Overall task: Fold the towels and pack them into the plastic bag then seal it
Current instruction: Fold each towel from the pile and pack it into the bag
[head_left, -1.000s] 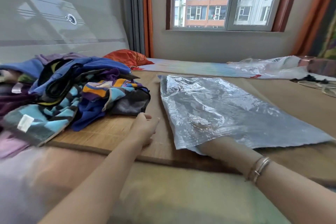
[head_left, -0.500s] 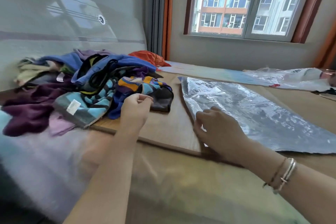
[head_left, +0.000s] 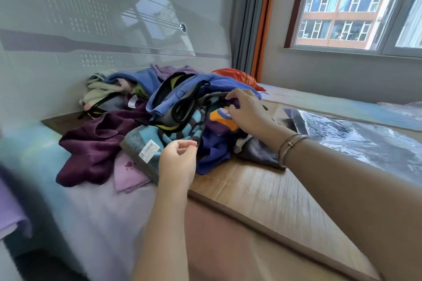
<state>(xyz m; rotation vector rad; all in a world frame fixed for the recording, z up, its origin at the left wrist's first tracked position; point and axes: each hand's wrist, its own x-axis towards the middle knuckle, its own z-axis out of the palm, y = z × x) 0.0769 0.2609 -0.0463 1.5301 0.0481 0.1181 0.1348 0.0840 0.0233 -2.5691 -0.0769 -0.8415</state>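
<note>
A heap of towels (head_left: 159,116) in blue, purple, striped teal and cream lies on the bed by the headboard. My right hand (head_left: 247,113) reaches over the heap's right side, and its fingers and thumb pinch a purple and orange towel (head_left: 222,118). My left hand (head_left: 178,162) hovers at the heap's front edge, beside a teal striped towel with a white label (head_left: 149,151). Its fingers are loosely curled and hold nothing. The clear plastic bag (head_left: 356,141) lies flat to the right, behind my right forearm.
A bamboo mat (head_left: 262,187) covers the bed under the heap and bag. A glossy headboard (head_left: 91,41) stands close behind the towels. An orange cloth (head_left: 237,77) lies at the far corner by the curtain, and a window (head_left: 356,4) is at the back right.
My right hand left the plastic bag and moved left onto the towel heap, where it pinches a towel. My left hand stayed near the heap's front. The view swung left.
</note>
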